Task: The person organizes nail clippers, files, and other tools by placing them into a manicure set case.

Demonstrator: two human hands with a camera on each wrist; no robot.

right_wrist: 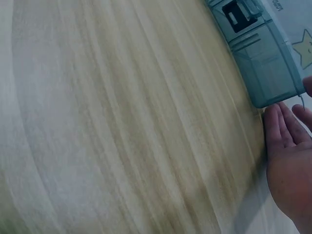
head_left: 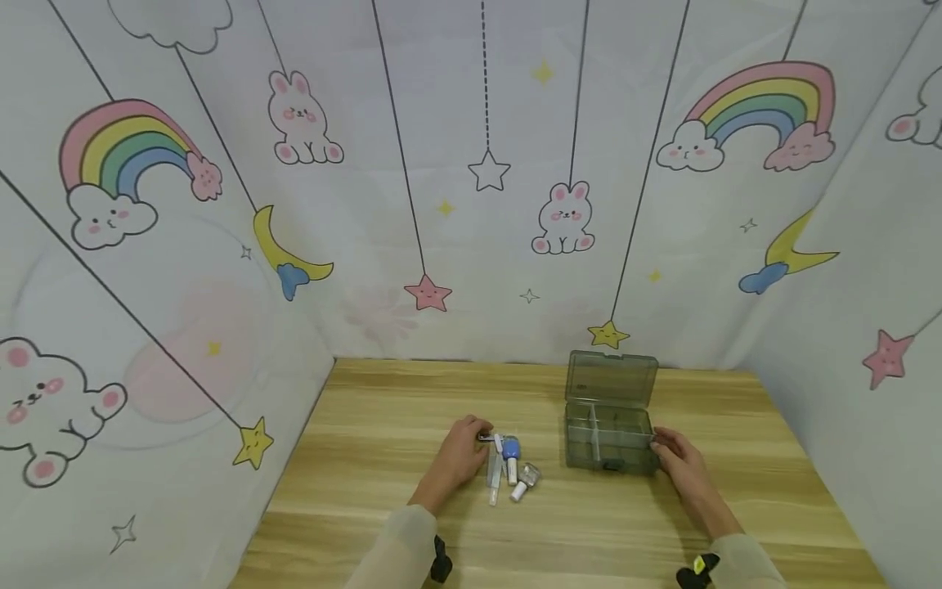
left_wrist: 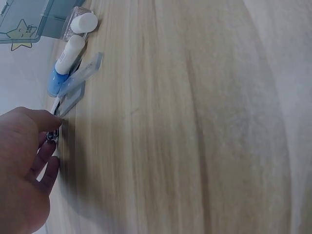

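Observation:
My left hand point(head_left: 462, 451) pinches a small shiny metal item, seemingly a nail clipper point(left_wrist: 52, 134), partly hidden by the fingers. Just right of it lie a blue-and-white nail polish bottle point(head_left: 511, 458), a clear glitter bottle with a white cap point(head_left: 526, 481) and thin translucent strips point(head_left: 494, 483). A grey-green see-through divided box point(head_left: 611, 442) stands farther right, its lid point(head_left: 612, 379) raised at the back. My right hand point(head_left: 684, 470) touches the box's right end with fairly straight fingers; in the right wrist view the lower fingertips lie against its bottom corner.
The wood-grain table point(head_left: 589, 540) extends in front of the items. White cloth walls with rabbits, stars and rainbows point(head_left: 471, 245) close off the back and both sides. A black wrist strap piece point(head_left: 440, 560) shows at the left sleeve, another point(head_left: 695, 573) at the right.

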